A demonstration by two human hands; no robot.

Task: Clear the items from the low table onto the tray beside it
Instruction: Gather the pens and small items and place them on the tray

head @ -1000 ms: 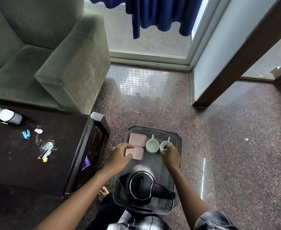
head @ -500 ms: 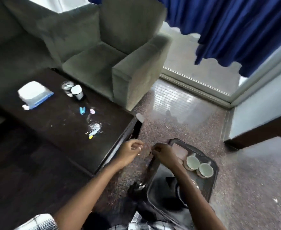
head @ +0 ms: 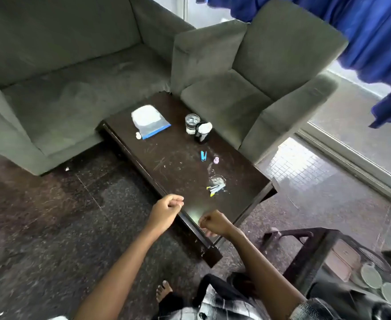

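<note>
A grey fabric sofa and armchair hem in one dark, scratched counter. Right of it, one plastic tray holds two pink boxes and two cups. The left hand and right hand hover curled and empty over the counter's near edge, and one white pouch, one glass, one mug, a blue clip and a yellow clip lie on it.

Low table runs away up the middle, sofa behind it to the left, armchair behind to the right. At the far end sits a pouch, and right of it a glass touching a mug. Nearer, a clip beside a small cap, then wrapper scraps. Left hand and right hand are over the near edge. The tray is on the floor at the right, with two boxes and two cups in it.
</note>
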